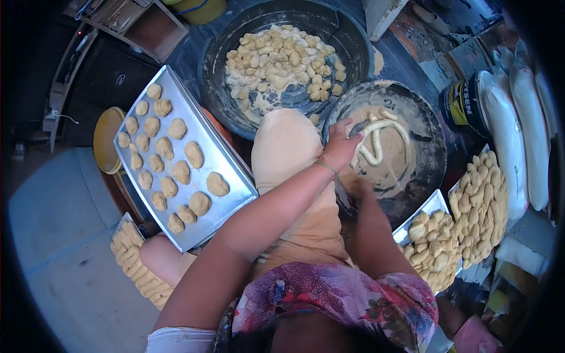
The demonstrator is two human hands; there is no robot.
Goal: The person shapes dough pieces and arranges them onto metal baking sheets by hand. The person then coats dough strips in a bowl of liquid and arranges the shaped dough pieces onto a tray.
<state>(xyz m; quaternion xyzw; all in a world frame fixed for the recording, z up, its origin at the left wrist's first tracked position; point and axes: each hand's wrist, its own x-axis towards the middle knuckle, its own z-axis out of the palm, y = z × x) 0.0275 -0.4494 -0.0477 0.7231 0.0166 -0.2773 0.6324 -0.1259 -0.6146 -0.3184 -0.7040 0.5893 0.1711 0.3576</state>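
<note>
A pale, floury dough rope lies curled and looped over itself in a round black basin. My left hand, with a thin band at its wrist, is at the rope's left end, fingers closed on the dough. Lower down, my right hand is inside the near-left part of the basin, close to the rope's lower end. Its fingers are smeared and partly hidden, so I cannot see what they touch. A short dough piece lies beside the rope's upper bend.
Behind stands a larger black basin heaped with floured dough pieces. At left, a metal tray carries several dough lumps. Twisted dough pieces fill trays at right, near a dark bucket. A yellow bucket is at left.
</note>
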